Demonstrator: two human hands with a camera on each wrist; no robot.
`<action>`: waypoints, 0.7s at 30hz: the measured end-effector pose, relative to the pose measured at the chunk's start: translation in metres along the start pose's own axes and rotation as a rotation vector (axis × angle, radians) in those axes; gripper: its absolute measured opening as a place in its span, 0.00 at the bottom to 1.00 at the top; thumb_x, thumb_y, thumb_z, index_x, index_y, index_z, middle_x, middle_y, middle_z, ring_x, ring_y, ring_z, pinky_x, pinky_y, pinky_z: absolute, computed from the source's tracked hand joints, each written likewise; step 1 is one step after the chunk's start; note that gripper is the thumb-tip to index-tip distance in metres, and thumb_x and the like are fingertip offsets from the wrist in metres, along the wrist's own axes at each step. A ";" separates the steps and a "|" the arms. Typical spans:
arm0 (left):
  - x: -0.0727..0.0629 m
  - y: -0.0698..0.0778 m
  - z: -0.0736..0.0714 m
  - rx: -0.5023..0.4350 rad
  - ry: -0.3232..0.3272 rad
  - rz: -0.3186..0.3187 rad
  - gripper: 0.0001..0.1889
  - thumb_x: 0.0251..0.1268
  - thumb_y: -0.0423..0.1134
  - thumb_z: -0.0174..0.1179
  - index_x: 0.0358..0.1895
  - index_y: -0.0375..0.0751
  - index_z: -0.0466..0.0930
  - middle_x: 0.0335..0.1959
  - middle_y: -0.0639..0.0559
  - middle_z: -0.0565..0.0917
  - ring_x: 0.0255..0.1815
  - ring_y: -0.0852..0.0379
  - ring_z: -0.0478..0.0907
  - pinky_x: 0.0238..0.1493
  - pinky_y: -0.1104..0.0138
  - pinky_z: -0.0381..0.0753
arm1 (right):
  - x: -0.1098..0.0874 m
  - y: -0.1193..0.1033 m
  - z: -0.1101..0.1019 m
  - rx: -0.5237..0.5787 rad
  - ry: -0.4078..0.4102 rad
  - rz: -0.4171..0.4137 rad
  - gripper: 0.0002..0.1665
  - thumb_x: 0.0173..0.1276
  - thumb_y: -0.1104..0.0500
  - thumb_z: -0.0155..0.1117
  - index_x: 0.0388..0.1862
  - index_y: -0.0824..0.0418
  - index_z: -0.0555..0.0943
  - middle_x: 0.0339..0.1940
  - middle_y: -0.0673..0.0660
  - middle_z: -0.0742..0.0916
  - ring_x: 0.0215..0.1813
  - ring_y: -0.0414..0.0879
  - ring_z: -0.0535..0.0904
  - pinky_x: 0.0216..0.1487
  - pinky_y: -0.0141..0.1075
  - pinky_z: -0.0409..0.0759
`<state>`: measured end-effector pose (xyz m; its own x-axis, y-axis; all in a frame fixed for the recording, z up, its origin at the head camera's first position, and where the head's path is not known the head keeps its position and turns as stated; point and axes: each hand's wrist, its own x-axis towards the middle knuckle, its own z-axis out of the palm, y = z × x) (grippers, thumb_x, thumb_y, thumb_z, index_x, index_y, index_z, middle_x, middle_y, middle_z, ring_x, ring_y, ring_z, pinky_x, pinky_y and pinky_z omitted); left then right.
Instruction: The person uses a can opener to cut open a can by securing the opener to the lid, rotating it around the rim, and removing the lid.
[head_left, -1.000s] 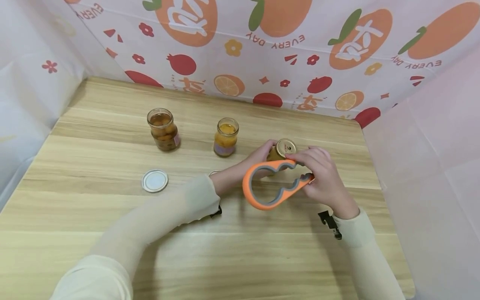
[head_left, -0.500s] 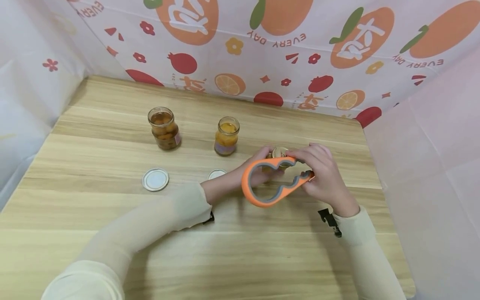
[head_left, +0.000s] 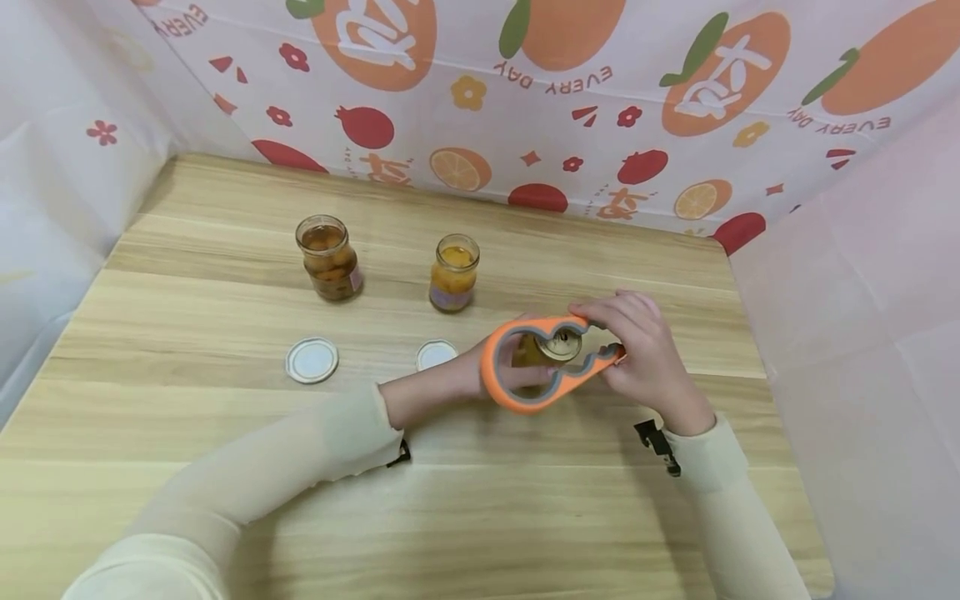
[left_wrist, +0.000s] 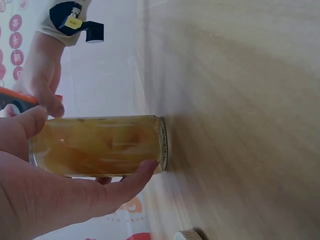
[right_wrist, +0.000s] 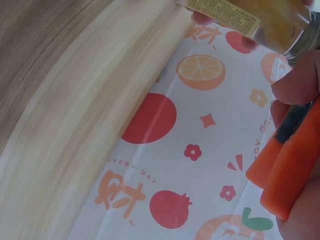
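Observation:
My left hand (head_left: 468,372) grips a glass jar (left_wrist: 100,145) of yellow fruit pieces, its thumb and fingers round the sides. The jar's gold lid (head_left: 561,343) shows through the opening of an orange and grey jar opener (head_left: 517,406) in the head view. My right hand (head_left: 643,354) holds the opener by its two handles, which stand apart with the loop pointing left. In the right wrist view, the orange handle ends (right_wrist: 282,190) stick out from the palm. The jar's base is close to the tabletop in the left wrist view.
Two lidless jars stand toward the back: a brown one (head_left: 330,267) at left and a yellow one (head_left: 453,279) near the middle. Two loose lids lie flat before them, one at left (head_left: 311,360), one (head_left: 435,354) beside my left forearm. A printed curtain (head_left: 525,108) borders the wooden table (head_left: 480,517).
My left hand has drawn the jar back toward me and slightly left, so its lid now shows within the opener. The right hand has barely moved. The second loose lid has come into view.

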<state>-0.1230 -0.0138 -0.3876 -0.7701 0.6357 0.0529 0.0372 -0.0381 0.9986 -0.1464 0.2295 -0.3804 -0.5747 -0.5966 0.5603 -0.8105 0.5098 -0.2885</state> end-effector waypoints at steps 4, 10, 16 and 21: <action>0.001 -0.013 -0.001 0.015 -0.006 0.083 0.28 0.61 0.31 0.64 0.66 0.33 0.73 0.65 0.42 0.77 0.67 0.52 0.69 0.71 0.57 0.63 | -0.001 0.001 0.002 0.004 0.002 0.004 0.31 0.46 0.70 0.67 0.54 0.57 0.85 0.48 0.54 0.89 0.52 0.50 0.81 0.64 0.57 0.67; -0.002 -0.026 -0.001 0.059 -0.010 0.135 0.29 0.61 0.32 0.65 0.67 0.33 0.71 0.66 0.44 0.77 0.68 0.55 0.69 0.72 0.58 0.62 | -0.002 -0.001 0.006 -0.026 0.014 0.003 0.30 0.48 0.68 0.70 0.54 0.56 0.85 0.47 0.53 0.89 0.49 0.50 0.81 0.63 0.57 0.68; -0.007 -0.028 -0.001 0.144 -0.033 0.137 0.32 0.63 0.38 0.64 0.70 0.38 0.68 0.68 0.48 0.75 0.69 0.58 0.68 0.72 0.63 0.63 | -0.003 -0.008 0.010 -0.048 0.000 -0.011 0.31 0.49 0.70 0.65 0.55 0.57 0.84 0.47 0.52 0.88 0.48 0.50 0.82 0.63 0.56 0.69; -0.013 -0.034 -0.004 0.242 -0.008 0.193 0.33 0.61 0.36 0.66 0.69 0.32 0.68 0.66 0.44 0.76 0.67 0.54 0.70 0.71 0.62 0.66 | -0.002 -0.013 0.012 -0.166 -0.042 -0.067 0.31 0.54 0.70 0.59 0.59 0.54 0.83 0.47 0.54 0.87 0.47 0.54 0.81 0.62 0.57 0.71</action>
<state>-0.1169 -0.0234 -0.4218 -0.7288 0.6410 0.2407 0.3338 0.0257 0.9423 -0.1359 0.2160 -0.3872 -0.5273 -0.6560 0.5401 -0.8191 0.5614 -0.1179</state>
